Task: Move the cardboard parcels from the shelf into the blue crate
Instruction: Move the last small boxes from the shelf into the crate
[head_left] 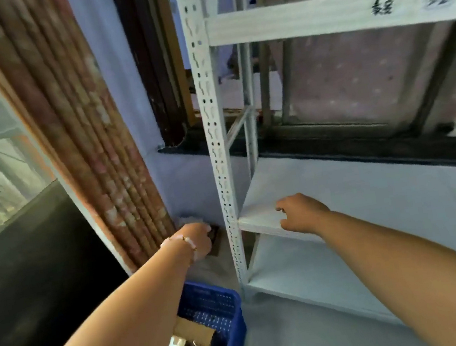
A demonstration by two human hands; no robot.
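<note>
A: Item one, parcel [215,240]: small, brown, mostly hidden behind your left hand [198,243], left of the shelf [260,221] post. Your fingers curl round it.

B: Crate [226,314]?

A: Blue, on the floor directly below that hand, near you; it already holds parcels [186,345]. Judged move: straight down, left hand nearest by far.

B: Your right hand [300,215]?

A: Relaxed, holding nothing, over the shelf's front edge. Visible boards carry no parcels. Parcel's long axis: cannot tell.
</note>
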